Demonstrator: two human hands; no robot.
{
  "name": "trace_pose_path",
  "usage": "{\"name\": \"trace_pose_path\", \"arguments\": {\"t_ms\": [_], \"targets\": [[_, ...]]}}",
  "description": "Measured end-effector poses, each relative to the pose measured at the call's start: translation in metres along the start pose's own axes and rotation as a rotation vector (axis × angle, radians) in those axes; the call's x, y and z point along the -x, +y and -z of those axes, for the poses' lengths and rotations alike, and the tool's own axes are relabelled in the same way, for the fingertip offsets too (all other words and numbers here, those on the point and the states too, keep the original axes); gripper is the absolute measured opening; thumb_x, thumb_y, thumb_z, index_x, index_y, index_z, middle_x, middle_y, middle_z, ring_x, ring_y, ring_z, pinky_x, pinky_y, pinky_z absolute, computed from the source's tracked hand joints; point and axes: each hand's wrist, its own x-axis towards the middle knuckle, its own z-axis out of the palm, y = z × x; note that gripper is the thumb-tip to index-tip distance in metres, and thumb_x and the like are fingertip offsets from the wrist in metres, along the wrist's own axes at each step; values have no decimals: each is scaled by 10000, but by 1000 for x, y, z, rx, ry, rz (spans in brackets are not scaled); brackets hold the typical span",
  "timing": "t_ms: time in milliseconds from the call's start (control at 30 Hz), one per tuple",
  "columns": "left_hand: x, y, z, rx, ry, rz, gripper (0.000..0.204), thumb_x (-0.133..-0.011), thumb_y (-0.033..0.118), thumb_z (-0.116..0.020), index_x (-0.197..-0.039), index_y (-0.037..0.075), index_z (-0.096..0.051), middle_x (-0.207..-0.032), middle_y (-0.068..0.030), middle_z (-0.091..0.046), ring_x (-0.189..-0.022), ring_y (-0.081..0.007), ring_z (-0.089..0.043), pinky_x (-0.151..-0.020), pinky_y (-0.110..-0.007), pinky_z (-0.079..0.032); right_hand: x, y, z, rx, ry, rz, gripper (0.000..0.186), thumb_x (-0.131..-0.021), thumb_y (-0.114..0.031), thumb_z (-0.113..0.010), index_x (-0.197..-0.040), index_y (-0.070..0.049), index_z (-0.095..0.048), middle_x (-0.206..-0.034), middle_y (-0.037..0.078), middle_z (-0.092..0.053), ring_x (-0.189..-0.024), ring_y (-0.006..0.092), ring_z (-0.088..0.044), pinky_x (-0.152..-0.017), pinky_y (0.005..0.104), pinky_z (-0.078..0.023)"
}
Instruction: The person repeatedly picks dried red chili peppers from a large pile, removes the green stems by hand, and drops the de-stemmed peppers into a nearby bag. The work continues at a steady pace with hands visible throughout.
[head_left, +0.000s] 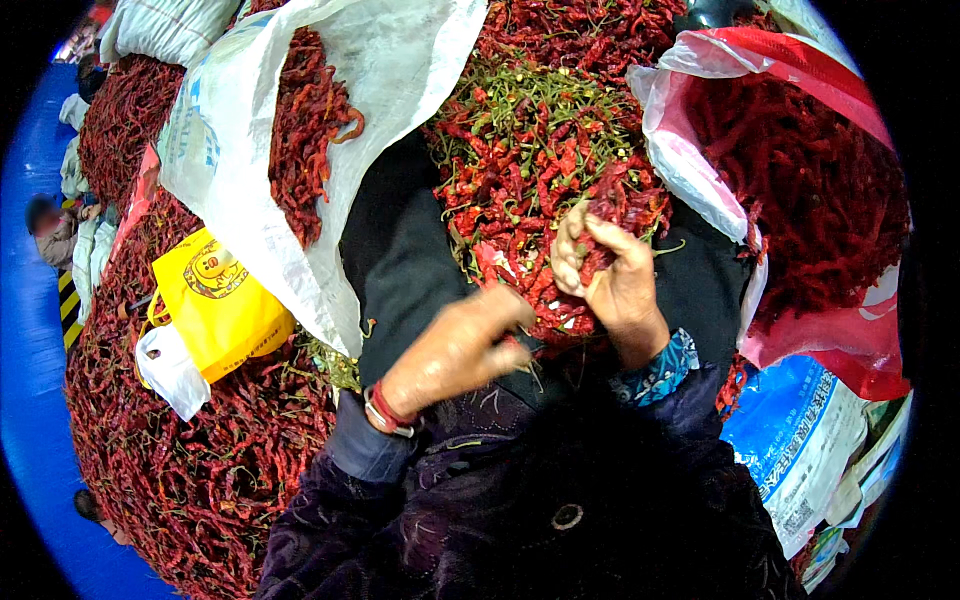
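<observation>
Between my dark-trousered legs lies a heap of dried red chillies (490,205), with loose green-yellow stems (545,105) over its far part. My right hand (628,285) is closed around a bunch of dried chillies (632,205) above the heap's right side. Lower and to the left, my left hand (465,345) is apart from the right hand, over my lap. It is smeared by motion, and its fingers look bent. Whether anything is in them does not show. A red band and a pale bracelet circle that wrist.
At my left, a white woven sack (235,165) lies open with chillies in it. A yellow bag (230,335) rests on a large chilli pile (200,470). To my right stands an open red-and-white sack (775,50) of chillies. Another person (62,235) is at far left.
</observation>
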Motion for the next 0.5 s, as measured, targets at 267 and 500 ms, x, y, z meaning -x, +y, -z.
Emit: {"name": "trace_pose_path", "arguments": {"t_ms": [267,500], "targets": [[-50,-69,11,-649,300,392,169,-758,120,-627,-867,-6,-595,-817,-180,-540,-753,-346,-554,-661,-388,-445,-6,-12,11,207,-19,126,173,-840,-106,-450,-970,-9,-509,-869,175,-620,-726,227,-625,-480,255,-433],[-48,-54,30,442,582,572,70,-816,59,-611,-855,2,-607,-712,-24,-560,-539,-100,-525,-470,-241,-416,-3,-19,11,7,-152,37,159,-865,-124,-409,-966,-30,-487,-619,8,-406,-527,103,-375,-492,236,-316]]}}
